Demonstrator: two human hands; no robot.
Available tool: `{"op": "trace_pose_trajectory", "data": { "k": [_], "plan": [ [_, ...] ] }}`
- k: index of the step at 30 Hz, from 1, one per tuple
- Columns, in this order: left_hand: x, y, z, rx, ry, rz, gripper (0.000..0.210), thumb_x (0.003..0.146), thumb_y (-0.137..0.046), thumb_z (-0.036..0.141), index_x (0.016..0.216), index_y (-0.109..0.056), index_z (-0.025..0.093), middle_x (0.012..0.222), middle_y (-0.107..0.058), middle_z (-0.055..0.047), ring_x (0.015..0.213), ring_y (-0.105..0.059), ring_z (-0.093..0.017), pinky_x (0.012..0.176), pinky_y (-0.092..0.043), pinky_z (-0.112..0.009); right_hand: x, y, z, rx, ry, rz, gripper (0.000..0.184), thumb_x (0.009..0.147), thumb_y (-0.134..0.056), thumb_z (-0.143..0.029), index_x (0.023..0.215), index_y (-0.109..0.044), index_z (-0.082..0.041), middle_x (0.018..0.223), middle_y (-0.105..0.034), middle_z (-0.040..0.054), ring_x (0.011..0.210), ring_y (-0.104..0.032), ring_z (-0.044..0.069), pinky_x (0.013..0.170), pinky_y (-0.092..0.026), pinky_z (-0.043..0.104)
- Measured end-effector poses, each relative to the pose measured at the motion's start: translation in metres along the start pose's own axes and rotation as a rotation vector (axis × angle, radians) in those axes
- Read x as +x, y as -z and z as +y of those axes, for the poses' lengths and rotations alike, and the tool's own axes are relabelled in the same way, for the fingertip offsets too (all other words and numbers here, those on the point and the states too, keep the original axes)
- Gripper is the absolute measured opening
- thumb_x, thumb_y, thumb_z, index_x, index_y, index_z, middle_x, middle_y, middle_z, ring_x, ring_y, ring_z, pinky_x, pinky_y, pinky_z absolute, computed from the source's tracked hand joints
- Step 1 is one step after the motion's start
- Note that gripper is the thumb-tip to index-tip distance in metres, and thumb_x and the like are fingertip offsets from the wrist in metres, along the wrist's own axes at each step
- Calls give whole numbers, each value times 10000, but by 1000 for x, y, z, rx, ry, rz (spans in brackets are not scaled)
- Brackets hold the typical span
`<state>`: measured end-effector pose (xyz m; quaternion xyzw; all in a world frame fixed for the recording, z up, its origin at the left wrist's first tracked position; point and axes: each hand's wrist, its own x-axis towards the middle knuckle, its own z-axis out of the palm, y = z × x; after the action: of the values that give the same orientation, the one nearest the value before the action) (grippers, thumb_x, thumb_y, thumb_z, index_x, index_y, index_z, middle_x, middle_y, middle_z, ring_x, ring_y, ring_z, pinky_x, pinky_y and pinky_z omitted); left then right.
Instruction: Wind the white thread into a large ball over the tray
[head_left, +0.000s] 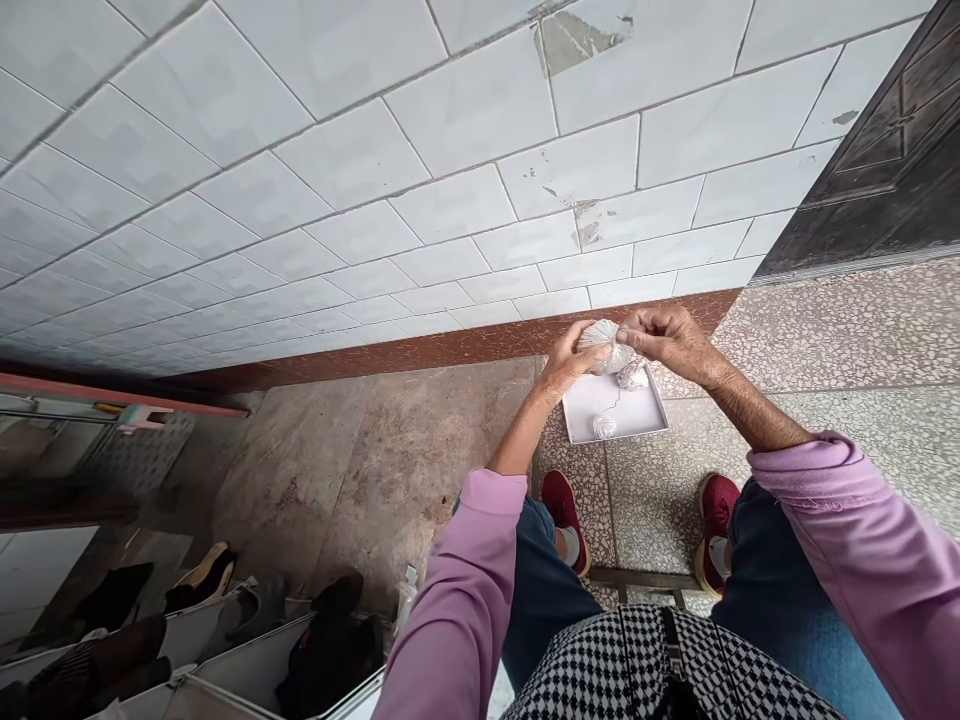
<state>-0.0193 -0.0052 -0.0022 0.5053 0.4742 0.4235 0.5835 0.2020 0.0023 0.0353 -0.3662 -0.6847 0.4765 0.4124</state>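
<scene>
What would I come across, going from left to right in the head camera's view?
Tan-and-black shoe → left hand → held yarn ball → right hand → dark door.

Left hand (564, 362) holding pale yarn ball (598, 338), right hand (677, 343) pinching its edge, tray (637, 410) below

I seem to be in a home's entryway or porch: white-tiled wall (450, 200) ahead, 1 dark panelled door (892, 150), speckled terrazzo floor (862, 330), shoes (202, 578) in white compartments (247, 668) on my left.
</scene>
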Motion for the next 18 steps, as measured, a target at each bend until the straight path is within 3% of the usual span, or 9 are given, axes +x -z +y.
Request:
{"op": "trace_pose_trajectory", "data": {
  "k": [4,7,12,18],
  "plan": [
    [-7,-2,6,-17,72,-224,878,745,-907,766,1386,-712,199,1301,-758,-155,998,-714,-277,787,-610,-385,1,3,6,-10,17,39,467,954,-820,-589,734,-630,-224,648,-470,-31,621,-378,128,597,-289,340],
    [-10,-2,7,45,55,-302,834,756,-921,707,1379,-724,189,1232,-757,-140,992,-710,-277,800,-607,-385,3,3,11,-33,33,30,480,944,-824,-587,710,-610,-227,644,-451,-37,621,-366,126,594,-285,337],
    [-11,-3,7,64,119,-368,818,718,-947,591,1407,-690,234,1103,-745,-80,894,-697,-231,747,-595,-357,9,5,17,20,12,-1,552,913,-850,-614,658,-541,-235,625,-406,-54,595,-328,111,560,-262,323],
    [-12,-13,3,-153,171,-361,829,615,-1021,534,1325,-716,236,1210,-751,-92,1079,-717,-256,900,-595,-372,13,4,20,115,-40,-22,534,902,-858,-659,713,-603,-229,605,-457,-52,582,-347,110,531,-270,314]
  ]
}}
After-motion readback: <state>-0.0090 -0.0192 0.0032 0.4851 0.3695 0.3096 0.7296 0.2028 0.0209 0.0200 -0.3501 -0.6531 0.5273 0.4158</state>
